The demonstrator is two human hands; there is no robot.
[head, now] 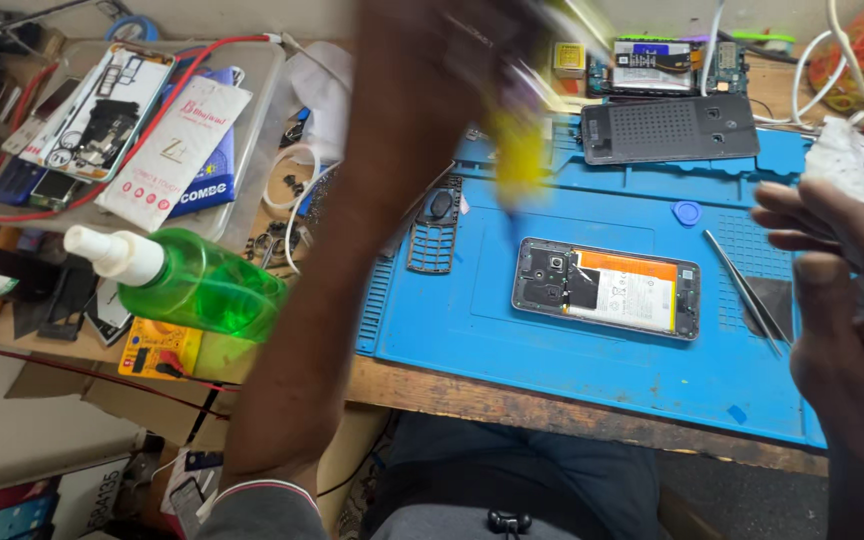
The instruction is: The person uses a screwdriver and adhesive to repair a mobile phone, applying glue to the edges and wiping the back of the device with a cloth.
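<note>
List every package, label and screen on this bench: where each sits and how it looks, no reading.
White flat sachet: left, leaning on the clear tray, red marks.
Blue flat pack: under that sachet, mostly hidden.
Battery label: on the opened phone mid blue mat, orange strip over white.
Second battery label: on the opened phone at the top, white on dark.
Lit screens: none.
</note>
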